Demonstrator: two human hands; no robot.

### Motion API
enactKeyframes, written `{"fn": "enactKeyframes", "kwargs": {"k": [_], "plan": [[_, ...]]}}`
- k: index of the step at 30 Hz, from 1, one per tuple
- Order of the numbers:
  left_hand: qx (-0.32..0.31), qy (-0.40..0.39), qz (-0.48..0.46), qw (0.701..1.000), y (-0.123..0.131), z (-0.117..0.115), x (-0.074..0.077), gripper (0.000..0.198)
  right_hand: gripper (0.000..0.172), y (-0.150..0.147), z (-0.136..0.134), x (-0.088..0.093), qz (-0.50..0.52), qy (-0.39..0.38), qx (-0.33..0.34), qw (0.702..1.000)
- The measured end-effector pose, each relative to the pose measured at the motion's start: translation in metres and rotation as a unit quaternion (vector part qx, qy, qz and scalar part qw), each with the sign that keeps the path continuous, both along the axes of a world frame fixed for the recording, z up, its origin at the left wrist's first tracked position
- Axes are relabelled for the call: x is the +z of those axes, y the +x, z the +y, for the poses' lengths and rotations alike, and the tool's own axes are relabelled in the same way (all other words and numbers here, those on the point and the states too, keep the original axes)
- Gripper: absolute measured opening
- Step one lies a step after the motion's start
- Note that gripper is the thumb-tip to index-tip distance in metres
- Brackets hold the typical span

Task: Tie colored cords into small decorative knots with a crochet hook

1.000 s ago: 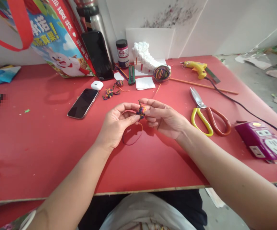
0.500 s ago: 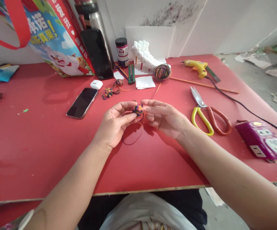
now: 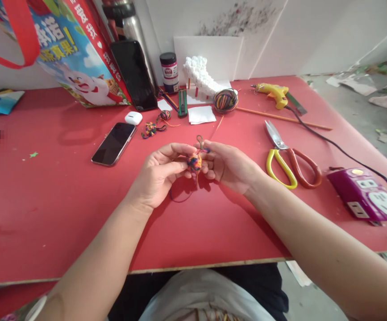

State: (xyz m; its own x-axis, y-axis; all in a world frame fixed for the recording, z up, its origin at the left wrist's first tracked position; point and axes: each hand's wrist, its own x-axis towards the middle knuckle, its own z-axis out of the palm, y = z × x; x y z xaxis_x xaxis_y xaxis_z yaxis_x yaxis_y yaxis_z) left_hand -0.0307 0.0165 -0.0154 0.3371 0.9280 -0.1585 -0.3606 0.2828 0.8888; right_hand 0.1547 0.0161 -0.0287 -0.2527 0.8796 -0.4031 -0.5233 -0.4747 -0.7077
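Between my two hands is a small multicoloured crocheted yarn piece (image 3: 194,162), in yellow, orange, pink and dark blue. My left hand (image 3: 161,171) pinches it from the left with thumb and fingers. My right hand (image 3: 228,165) closes on its right side, where thumb and forefinger pinch a strand of yarn. A dark green loop of yarn (image 3: 199,139) stands up above the piece. Loose yarn trails down below it over the red table (image 3: 186,240). Behind lie a similar crocheted piece (image 3: 150,129) and a tiny yarn ball (image 3: 165,115).
Scissors (image 3: 282,156), a purple power socket block (image 3: 367,194) and a yellow glue gun (image 3: 275,93) lie at right. At left are a phone (image 3: 114,143) and a white earbud case (image 3: 133,117). Behind stand a yarn ball (image 3: 225,100), a jar (image 3: 169,73) and a bag (image 3: 86,76).
The crocheted piece has turned between my fingers and come slightly nearer, showing more of itself. A green loop now sticks up above it. My right fingers have closed in on the yarn.
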Motion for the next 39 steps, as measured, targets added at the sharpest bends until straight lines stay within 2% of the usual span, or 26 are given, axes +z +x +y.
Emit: {"fn": "enactKeyframes", "kwargs": {"k": [6, 9, 12, 17, 22, 25, 27, 30, 34, 39], "plan": [[0.009, 0.006, 0.046, 0.999, 0.0, -0.001, -0.001, 0.023, 0.013, 0.005, 0.001, 0.007, 0.041, 0.022, -0.02, 0.999], [0.021, 0.002, 0.055, 0.998, -0.001, 0.001, 0.0, 0.023, 0.014, 0.007, -0.001, 0.009, 0.047, 0.039, 0.003, 0.998], [0.018, 0.018, 0.068, 0.997, -0.002, 0.002, -0.001, 0.022, 0.023, 0.008, -0.003, 0.007, 0.044, 0.061, 0.025, 0.997], [0.014, 0.126, 0.119, 0.985, -0.003, -0.001, -0.003, 0.023, 0.023, 0.006, -0.003, -0.001, 0.053, 0.072, 0.016, 0.996], [0.01, 0.256, 0.216, 0.942, 0.001, -0.005, -0.004, 0.023, 0.017, 0.005, -0.001, -0.001, 0.049, 0.032, 0.005, 0.998], [0.023, 0.293, 0.247, 0.923, 0.002, -0.004, -0.008, 0.017, 0.015, 0.004, -0.002, 0.003, 0.053, 0.012, -0.015, 0.998], [0.034, 0.296, 0.255, 0.92, 0.002, -0.002, -0.011, 0.017, 0.015, 0.004, -0.002, 0.005, 0.052, 0.015, -0.019, 0.998], [0.04, 0.258, 0.229, 0.938, 0.003, -0.001, -0.012, 0.017, 0.011, 0.006, -0.003, 0.007, 0.056, 0.037, -0.008, 0.998], [0.047, 0.18, 0.175, 0.967, 0.005, -0.002, -0.006, 0.021, 0.024, 0.008, -0.004, 0.005, 0.055, 0.062, 0.015, 0.996], [0.031, 0.157, 0.181, 0.97, 0.004, -0.001, -0.006, 0.024, 0.026, 0.006, -0.004, 0.0, 0.009, 0.086, 0.012, 0.996]]}}
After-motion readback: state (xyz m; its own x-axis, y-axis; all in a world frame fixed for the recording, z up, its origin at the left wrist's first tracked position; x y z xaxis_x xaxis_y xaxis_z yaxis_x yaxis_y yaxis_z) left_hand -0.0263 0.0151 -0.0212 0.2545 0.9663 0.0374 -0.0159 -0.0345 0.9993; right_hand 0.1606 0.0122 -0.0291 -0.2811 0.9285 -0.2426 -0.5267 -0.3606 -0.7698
